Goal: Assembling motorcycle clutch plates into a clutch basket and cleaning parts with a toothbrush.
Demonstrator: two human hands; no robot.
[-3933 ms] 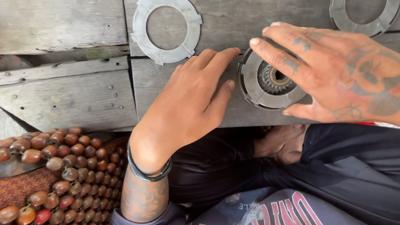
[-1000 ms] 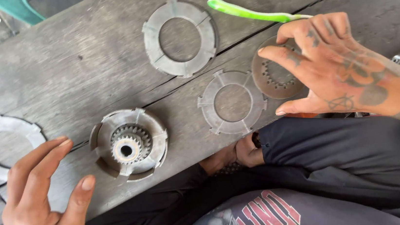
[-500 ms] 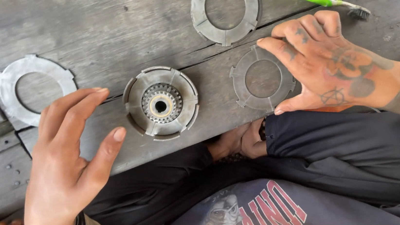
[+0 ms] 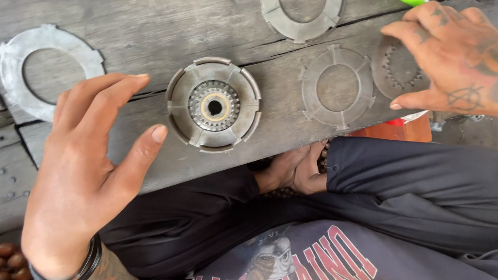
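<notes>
Left hand hovers spread and empty, just left of the slotted clutch hub, which lies flat on the plank, gear bore up. Right hand, further right, rests fingertips on a toothed plate; a notched ring lies between.

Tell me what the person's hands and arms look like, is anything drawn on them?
Yes. Both are bare, with no gloves or sleeves. The left hand has a dark band around its wrist and orange-toned tattoos along the forearm below it. The right hand has dark tattoos across its back and on its fingers, including a circled symbol near the thumb.
</notes>
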